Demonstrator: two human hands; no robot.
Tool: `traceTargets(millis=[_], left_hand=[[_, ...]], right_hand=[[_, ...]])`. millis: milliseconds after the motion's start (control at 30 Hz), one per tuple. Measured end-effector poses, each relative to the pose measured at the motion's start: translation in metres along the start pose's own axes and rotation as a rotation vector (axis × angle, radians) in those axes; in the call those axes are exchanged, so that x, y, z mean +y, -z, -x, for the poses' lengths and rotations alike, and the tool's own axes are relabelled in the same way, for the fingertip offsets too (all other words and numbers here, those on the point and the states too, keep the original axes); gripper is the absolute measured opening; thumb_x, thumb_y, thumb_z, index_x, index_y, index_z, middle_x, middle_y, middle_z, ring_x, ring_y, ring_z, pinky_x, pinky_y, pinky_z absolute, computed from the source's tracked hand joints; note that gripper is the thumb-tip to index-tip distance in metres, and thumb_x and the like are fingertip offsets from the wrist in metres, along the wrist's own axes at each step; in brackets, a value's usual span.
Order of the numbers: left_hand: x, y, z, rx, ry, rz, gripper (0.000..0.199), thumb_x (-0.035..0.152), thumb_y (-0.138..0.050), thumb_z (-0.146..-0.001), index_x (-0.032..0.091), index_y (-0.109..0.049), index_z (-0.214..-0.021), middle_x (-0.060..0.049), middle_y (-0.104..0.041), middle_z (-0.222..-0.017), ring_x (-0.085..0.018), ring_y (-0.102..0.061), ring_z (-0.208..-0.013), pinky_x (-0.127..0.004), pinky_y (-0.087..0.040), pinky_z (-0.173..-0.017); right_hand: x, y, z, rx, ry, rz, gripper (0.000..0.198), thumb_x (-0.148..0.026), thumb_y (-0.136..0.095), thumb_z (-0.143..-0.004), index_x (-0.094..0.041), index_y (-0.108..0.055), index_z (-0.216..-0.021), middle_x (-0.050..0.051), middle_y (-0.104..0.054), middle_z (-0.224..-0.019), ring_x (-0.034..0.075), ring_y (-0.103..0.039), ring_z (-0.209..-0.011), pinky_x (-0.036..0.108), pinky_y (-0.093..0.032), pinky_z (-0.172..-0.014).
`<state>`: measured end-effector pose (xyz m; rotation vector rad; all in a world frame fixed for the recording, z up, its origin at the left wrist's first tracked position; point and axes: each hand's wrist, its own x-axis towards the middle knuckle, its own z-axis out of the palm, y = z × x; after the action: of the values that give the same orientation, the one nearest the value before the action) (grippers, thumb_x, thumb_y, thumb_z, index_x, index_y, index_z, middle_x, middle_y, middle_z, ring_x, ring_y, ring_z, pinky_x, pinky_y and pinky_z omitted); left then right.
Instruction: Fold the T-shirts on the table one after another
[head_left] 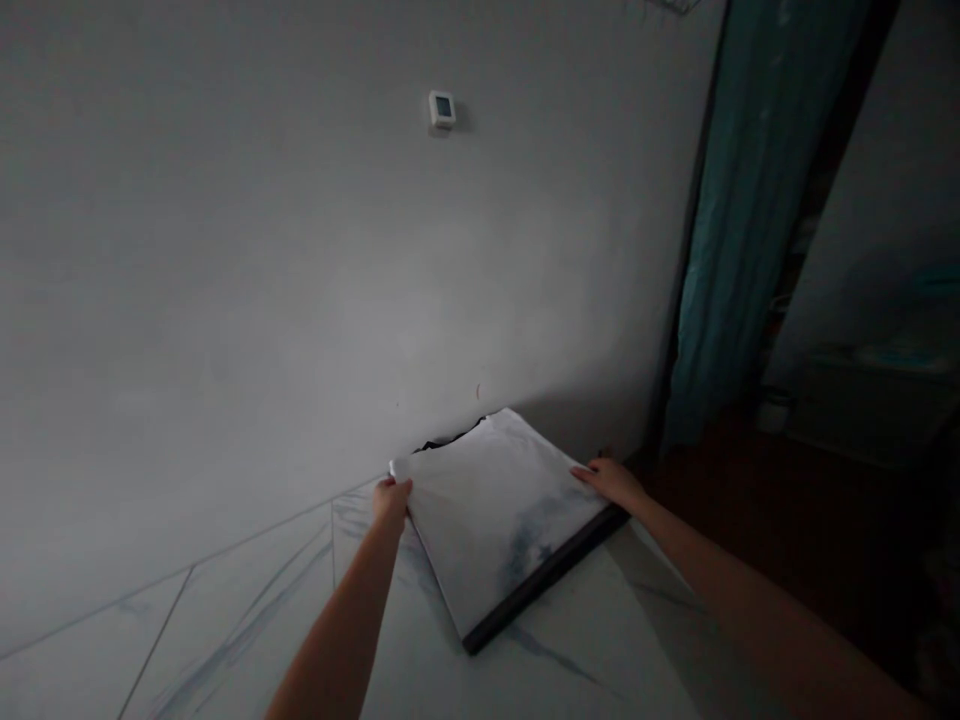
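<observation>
A white, roughly square, cloth-like panel (487, 510) with a smoky grey-blue pattern lies slanted over the marble-patterned surface, close to the wall. Along its near edge runs a thick dark strip (547, 580). Some black, uneven material (450, 438) shows behind its far edge. My left hand (391, 497) is closed on the panel's left corner, thumb on top. At the right side, my right hand (611, 482) grips the opposite edge, its fingers partly hidden. Whatever lies beneath the panel is out of sight.
The grey wall (300, 250) rises directly behind, carrying a small white device with a screen (442, 109). Veined white panels (247, 590) line its foot at left. A teal curtain (739, 230) hangs at right, above a dark reddish floor (727, 480).
</observation>
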<state>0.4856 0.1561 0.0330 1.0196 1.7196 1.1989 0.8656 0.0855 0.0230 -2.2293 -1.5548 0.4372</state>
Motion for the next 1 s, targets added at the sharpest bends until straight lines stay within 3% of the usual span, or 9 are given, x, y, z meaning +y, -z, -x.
traceTargets(millis=[200, 333, 433, 533, 600, 700, 767, 867, 1000], left_hand=[[-0.010, 0.009, 0.002, 0.102, -0.123, -0.281, 0.048, 0.021, -0.070, -0.066, 0.013, -0.052, -0.110, -0.014, -0.064, -0.097, -0.029, -0.065, -0.092, -0.038, -0.052, -0.074], [0.004, -0.002, 0.027, 0.163, -0.328, -0.494, 0.057, 0.014, -0.062, -0.069, 0.013, -0.046, -0.125, -0.021, -0.051, -0.130, -0.035, -0.046, -0.127, -0.047, -0.039, -0.101], [0.012, -0.035, 0.062, 0.035, -0.566, -0.769, 0.056, 0.022, -0.053, -0.079, 0.014, -0.044, -0.134, -0.019, -0.047, -0.141, -0.035, -0.041, -0.132, -0.050, -0.033, -0.108], [0.007, -0.072, 0.097, -0.168, -0.695, -0.892, 0.056, 0.029, -0.045, -0.088, 0.011, -0.041, -0.141, -0.019, -0.037, -0.152, -0.035, -0.032, -0.140, -0.051, -0.026, -0.114], [-0.002, -0.086, 0.112, -0.287, -0.770, -0.930, 0.056, 0.030, -0.039, -0.091, 0.013, -0.038, -0.144, -0.016, -0.033, -0.155, -0.033, -0.026, -0.144, -0.054, -0.020, -0.117], [-0.012, -0.087, 0.118, -0.404, -0.858, -0.971, 0.055, 0.036, -0.036, -0.094, 0.018, -0.038, -0.146, -0.012, -0.036, -0.154, -0.031, -0.027, -0.144, -0.056, -0.019, -0.117], [-0.016, -0.078, 0.115, -0.425, -0.880, -0.982, 0.055, 0.043, -0.038, -0.094, 0.024, -0.039, -0.145, -0.011, -0.035, -0.154, -0.032, -0.027, -0.144, -0.057, -0.019, -0.117], [-0.018, -0.061, 0.109, -0.426, -0.874, -0.987, 0.055, 0.055, -0.042, -0.091, 0.035, -0.042, -0.142, -0.007, -0.032, -0.156, -0.034, -0.024, -0.145, -0.060, -0.015, -0.117], [-0.014, -0.048, 0.112, -0.430, -0.816, -1.018, 0.055, 0.060, -0.043, -0.089, 0.041, -0.041, -0.141, -0.005, -0.029, -0.158, -0.034, -0.018, -0.147, -0.063, -0.009, -0.116]], right_hand=[[-0.002, 0.002, 0.000, -0.028, -0.012, 0.124, 0.036, -0.045, -0.053, -0.092, -0.015, -0.069, -0.082, 0.013, -0.071, -0.091, 0.026, -0.066, -0.090, 0.029, -0.043, -0.071], [-0.030, 0.004, 0.004, 0.103, 0.030, 0.297, 0.028, -0.035, -0.060, -0.088, -0.012, -0.067, -0.102, 0.021, -0.066, -0.109, 0.034, -0.061, -0.106, 0.040, -0.044, -0.085], [-0.071, -0.005, 0.009, 0.195, 0.266, 0.384, 0.033, -0.028, -0.056, -0.090, -0.015, -0.061, -0.119, 0.019, -0.059, -0.126, 0.032, -0.054, -0.117, 0.040, -0.040, -0.096], [-0.108, -0.024, 0.009, 0.138, 0.433, 0.340, 0.038, -0.030, -0.046, -0.094, -0.017, -0.058, -0.128, 0.015, -0.049, -0.142, 0.029, -0.044, -0.130, 0.038, -0.034, -0.105], [-0.119, -0.039, 0.007, 0.111, 0.493, 0.327, 0.043, -0.032, -0.041, -0.096, -0.018, -0.053, -0.135, 0.013, -0.038, -0.152, 0.029, -0.034, -0.138, 0.041, -0.029, -0.110], [-0.114, -0.056, 0.005, 0.034, 0.555, 0.324, 0.049, -0.038, -0.031, -0.100, -0.023, -0.043, -0.144, 0.008, -0.029, -0.157, 0.027, -0.026, -0.143, 0.047, -0.024, -0.113], [-0.104, -0.061, 0.005, 0.016, 0.494, 0.325, 0.053, -0.047, -0.029, -0.100, -0.026, -0.039, -0.147, 0.007, -0.029, -0.157, 0.028, -0.023, -0.144, 0.050, -0.020, -0.115], [-0.095, -0.060, 0.005, 0.039, 0.272, 0.318, 0.060, -0.058, -0.030, -0.096, -0.030, -0.035, -0.149, 0.007, -0.024, -0.159, 0.033, -0.019, -0.145, 0.056, -0.017, -0.114], [-0.093, -0.048, 0.003, 0.007, 0.131, 0.300, 0.059, -0.057, -0.032, -0.096, -0.032, -0.031, -0.150, 0.005, -0.019, -0.160, 0.033, -0.021, -0.144, 0.057, -0.022, -0.112]])
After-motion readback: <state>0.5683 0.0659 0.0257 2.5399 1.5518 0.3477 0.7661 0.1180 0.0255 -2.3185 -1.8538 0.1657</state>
